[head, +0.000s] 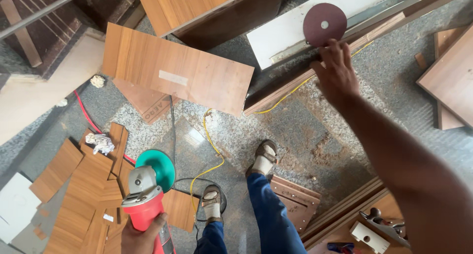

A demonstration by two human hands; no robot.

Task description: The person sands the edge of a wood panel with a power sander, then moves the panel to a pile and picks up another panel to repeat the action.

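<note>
My left hand [142, 235] grips the red body of an angle grinder [145, 197] at the lower left; its grey head carries a round green backing pad [160, 168]. My right hand [336, 70] is stretched out to the upper right, and its fingers pinch the lower edge of a dark maroon sanding disc [324, 24] with a small centre hole. The disc is held up in front of a white board [290, 30]. My feet in sandals [263, 157] stand on the grey stone floor below.
A large wood-laminate panel [177, 71] lies on the floor ahead. Several laminate offcuts [84, 185] are piled at the left. A yellow cord [212, 140] and a red cord [84, 111] run across the floor. A hand plane [387, 224] rests on a bench at lower right.
</note>
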